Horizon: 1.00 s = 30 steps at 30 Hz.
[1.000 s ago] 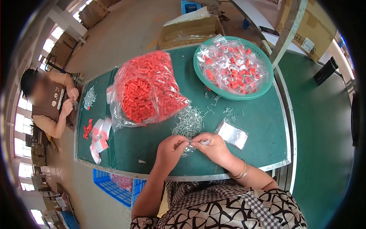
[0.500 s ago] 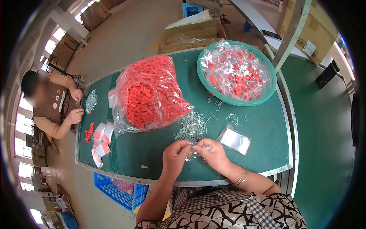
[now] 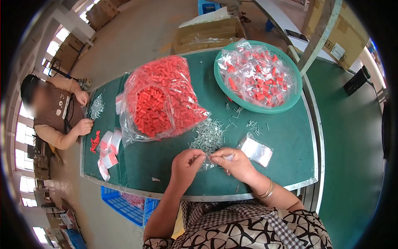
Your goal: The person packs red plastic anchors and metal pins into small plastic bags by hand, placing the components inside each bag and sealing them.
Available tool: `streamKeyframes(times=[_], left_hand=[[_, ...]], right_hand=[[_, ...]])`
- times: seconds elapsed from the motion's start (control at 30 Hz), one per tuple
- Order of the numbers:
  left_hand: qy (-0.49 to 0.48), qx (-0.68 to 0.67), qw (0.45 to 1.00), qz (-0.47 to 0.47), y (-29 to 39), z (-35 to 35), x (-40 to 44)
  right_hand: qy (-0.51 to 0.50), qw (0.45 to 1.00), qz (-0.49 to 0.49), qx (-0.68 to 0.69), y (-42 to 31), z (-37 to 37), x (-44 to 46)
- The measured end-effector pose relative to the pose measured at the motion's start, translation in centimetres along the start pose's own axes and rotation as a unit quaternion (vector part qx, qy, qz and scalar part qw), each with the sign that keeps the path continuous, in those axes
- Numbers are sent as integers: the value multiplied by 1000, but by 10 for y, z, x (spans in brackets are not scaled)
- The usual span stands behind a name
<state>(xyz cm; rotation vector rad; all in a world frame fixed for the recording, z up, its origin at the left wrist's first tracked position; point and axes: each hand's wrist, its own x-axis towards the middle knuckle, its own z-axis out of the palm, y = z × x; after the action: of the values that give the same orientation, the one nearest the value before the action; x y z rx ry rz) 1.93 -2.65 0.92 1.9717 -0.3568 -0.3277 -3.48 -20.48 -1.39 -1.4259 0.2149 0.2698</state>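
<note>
A small clear plastic bag point(image 3: 207, 164) is stretched between my hands, just in front of a pile of metal screws point(image 3: 208, 136). My left hand point(image 3: 185, 165) pinches one side of the bag between thumb and fingers. On the other side my right hand point(image 3: 237, 164) is closed on the bag's edge, with something whitish showing by its fingers. What the bag holds is too small to make out. To the right of my right hand lies a stack of clear bags point(image 3: 256, 150). Behind the screws stands a big plastic sack of red plugs point(image 3: 159, 97).
A green basket point(image 3: 217, 79) of filled bags stands at the back right. Loose screws point(image 3: 253, 128) are scattered below it. At the left, a co-worker point(image 3: 62, 110) sits by another screw pile point(image 3: 97, 107), red plugs point(image 3: 95, 141) and bags point(image 3: 108, 148). A blue crate point(image 3: 124, 207) is below the table edge.
My hands have drawn slightly apart, the left one shifting left, and the bag now spreads between them. The co-worker's hands have also moved a little.
</note>
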Motion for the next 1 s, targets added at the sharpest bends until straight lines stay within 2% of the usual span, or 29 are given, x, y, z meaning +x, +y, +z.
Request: streamKeyframes(times=[0.13,0.23,0.33,0.43,0.53,0.63,0.73,0.83,0.87,0.93,1.0], left_hand=[[-5,-9,1000,-12,0,1,0],[-31,-90,994,-60,-7,4,-1],[-29,-126,989,-72,-11,8,0],[-26,-98,992,-72,-10,8,-1],[-16,-87,995,-48,-12,4,0],[-19,-75,997,-23,-15,3,0],[-26,-63,997,-20,-17,2,0],[46,-27,996,66,-14,9,1],[96,39,986,130,-10,10,1],[194,171,932,253,1,10,0],[167,131,952,221,-2,17,-10]], right_hand=[[18,997,-59,-45,7,2,2],[55,972,-203,-109,20,3,7],[73,976,-173,-111,14,9,2],[54,982,-142,-112,17,6,4],[-12,999,36,34,0,0,-2],[-31,997,40,62,7,-1,0],[-18,997,66,31,1,0,-1],[31,999,-4,7,6,4,-2],[47,998,-49,-9,10,4,-1],[79,986,-139,-41,19,6,2],[103,983,-138,-64,15,7,0]])
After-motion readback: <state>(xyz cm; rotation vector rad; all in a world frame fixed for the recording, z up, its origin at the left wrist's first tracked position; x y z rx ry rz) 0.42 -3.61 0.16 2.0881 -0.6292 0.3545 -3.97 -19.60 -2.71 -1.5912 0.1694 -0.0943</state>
